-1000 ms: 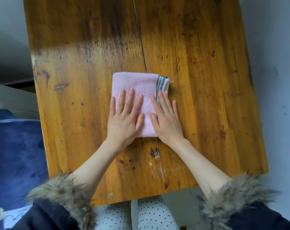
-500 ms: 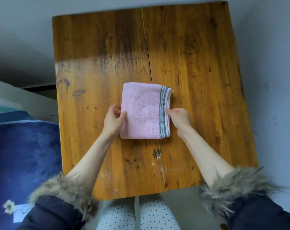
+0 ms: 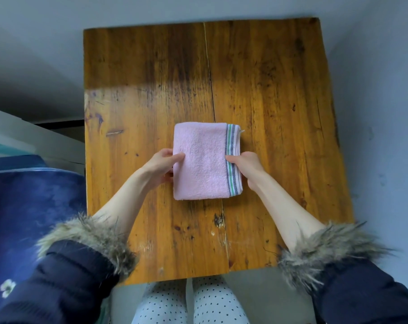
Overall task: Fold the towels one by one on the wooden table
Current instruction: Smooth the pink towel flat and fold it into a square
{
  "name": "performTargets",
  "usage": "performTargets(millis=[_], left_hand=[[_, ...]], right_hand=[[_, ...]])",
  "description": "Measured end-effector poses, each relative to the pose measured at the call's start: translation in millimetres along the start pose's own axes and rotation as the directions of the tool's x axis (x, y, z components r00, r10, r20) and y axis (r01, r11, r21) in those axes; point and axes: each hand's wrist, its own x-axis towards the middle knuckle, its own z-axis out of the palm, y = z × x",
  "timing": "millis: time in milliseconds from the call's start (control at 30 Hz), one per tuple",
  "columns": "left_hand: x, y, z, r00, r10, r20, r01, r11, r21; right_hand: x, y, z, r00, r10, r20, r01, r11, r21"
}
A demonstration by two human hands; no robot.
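Both hands were flat on top a sec ago, pressing the pink towel [image 3: 204, 160] smooth — now they've slid out to its sides. Left hand [image 3: 162, 166] pinches the left edge, thumb on top; right hand [image 3: 246, 163] grips the striped right edge the same way. Towel sits folded into a compact rectangle, mid-counter [image 3: 280, 101], slightly near side. Judgement: this fold's done — hands prob. about to lift it & set it aside. No other towels in view.
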Motion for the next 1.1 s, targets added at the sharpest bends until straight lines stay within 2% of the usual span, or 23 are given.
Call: performTargets(millis=[133, 367, 533, 700, 900, 1100], left_hand=[[-8, -12, 6, 1.000, -0.015, -0.015, 0.014, 0.998, -0.066], [-38, -42, 6, 0.999, -0.033, -0.001, 0.032, 0.989, -0.142], [-71, -61, 0, 1.000, -0.024, -0.007, 0.022, 0.970, -0.241], [-115, -88, -18, 0.997, 0.016, -0.075, -0.041, 0.939, -0.342], [-171, -135, -70, 0.985, 0.018, -0.172, -0.097, 0.881, -0.464], [-229, -185, -140, 0.970, 0.034, -0.243, -0.163, 0.828, -0.537]], right_hand=[[-3, 3, -5, 0.999, 0.000, 0.045, 0.001, 1.000, -0.007], [-20, 7, -14, 0.965, 0.052, 0.257, -0.040, 0.998, -0.052], [-46, 5, -6, 0.953, 0.022, 0.301, 0.037, 0.981, -0.192], [-86, -1, 17, 0.937, -0.073, 0.342, 0.185, 0.933, -0.307], [-141, -9, 80, 0.890, -0.130, 0.437, 0.320, 0.861, -0.395], [-203, -9, 173, 0.852, -0.197, 0.485, 0.439, 0.775, -0.455]])
